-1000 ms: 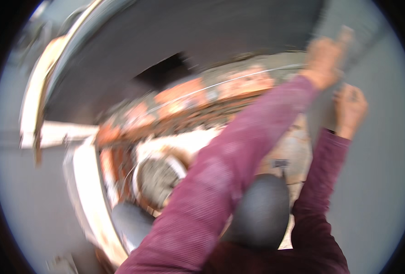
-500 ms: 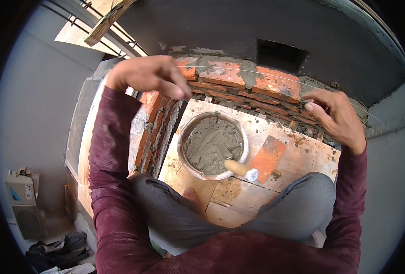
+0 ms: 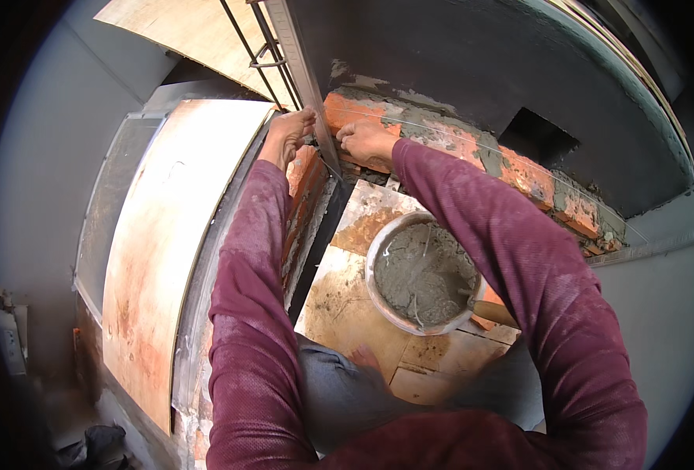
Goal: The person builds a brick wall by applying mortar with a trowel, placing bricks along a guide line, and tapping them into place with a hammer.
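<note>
At the left end of a brick wall (image 3: 460, 145), my left hand (image 3: 288, 133) is closed, its fingertips against a grey metal upright (image 3: 294, 59). Just right of that upright, over the top bricks, my right hand (image 3: 367, 142) has its fingers curled together. A thin white string (image 3: 480, 144) stretches along the wall from near the hands to the far right. Whether either hand grips the string cannot be made out. Below my right forearm stands a round bucket (image 3: 372, 276) of grey mortar (image 3: 417, 270), with a trowel's wooden handle (image 3: 496, 313) over its rim.
Boards (image 3: 339, 294) lie under the bucket, and an orange brick (image 3: 486, 307) is partly hidden beside it. A curved wooden sheet (image 3: 175, 235) stands left of my arm. Dark steel rods (image 3: 262, 55) rise by the upright. Behind the wall, a dark surface has a square hole (image 3: 539, 137).
Both hands have come together at the metal upright, my right one sweeping far left across the wall. The view has turned left, so the bucket appears further right.
</note>
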A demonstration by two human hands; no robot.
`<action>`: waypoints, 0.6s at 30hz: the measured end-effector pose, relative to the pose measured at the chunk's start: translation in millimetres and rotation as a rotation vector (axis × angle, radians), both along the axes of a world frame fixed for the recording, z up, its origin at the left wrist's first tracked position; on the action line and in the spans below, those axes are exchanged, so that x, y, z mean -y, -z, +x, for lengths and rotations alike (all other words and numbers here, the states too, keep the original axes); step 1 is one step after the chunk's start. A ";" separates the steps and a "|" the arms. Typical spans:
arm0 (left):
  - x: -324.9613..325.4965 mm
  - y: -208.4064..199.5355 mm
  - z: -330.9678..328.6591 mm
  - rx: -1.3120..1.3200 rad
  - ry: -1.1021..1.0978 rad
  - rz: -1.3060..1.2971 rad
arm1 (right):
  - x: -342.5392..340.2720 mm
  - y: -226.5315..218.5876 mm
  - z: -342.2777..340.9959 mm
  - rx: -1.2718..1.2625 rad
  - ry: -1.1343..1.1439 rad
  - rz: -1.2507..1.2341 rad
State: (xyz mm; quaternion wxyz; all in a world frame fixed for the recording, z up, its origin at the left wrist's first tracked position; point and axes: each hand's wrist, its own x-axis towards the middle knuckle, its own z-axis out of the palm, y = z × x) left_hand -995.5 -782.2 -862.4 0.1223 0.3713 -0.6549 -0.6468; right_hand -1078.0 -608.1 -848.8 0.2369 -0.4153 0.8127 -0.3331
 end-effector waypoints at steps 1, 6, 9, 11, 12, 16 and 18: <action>-5.5 0.4 -2.2 -0.031 -0.037 0.045 | 17.7 12.8 1.2 0.122 0.130 -0.036; 6.4 18.7 1.6 -0.057 -0.055 0.212 | 63.3 46.1 16.4 0.727 0.416 -0.353; 20.6 33.5 4.7 -0.089 -0.081 0.196 | 71.6 35.1 37.8 0.806 0.467 -0.461; 6.9 16.5 -0.2 -0.101 0.001 0.140 | 71.7 39.9 20.7 0.751 0.541 -0.477; 4.8 13.2 -4.3 -0.121 0.019 0.121 | 74.3 41.5 15.4 0.728 0.570 -0.487; 1.5 14.5 -7.8 -0.190 -0.031 0.157 | 80.4 38.7 16.0 0.904 0.627 -0.666; 22.1 27.2 -2.7 -0.126 -0.040 0.295 | 83.5 28.2 28.4 0.989 0.669 -0.702</action>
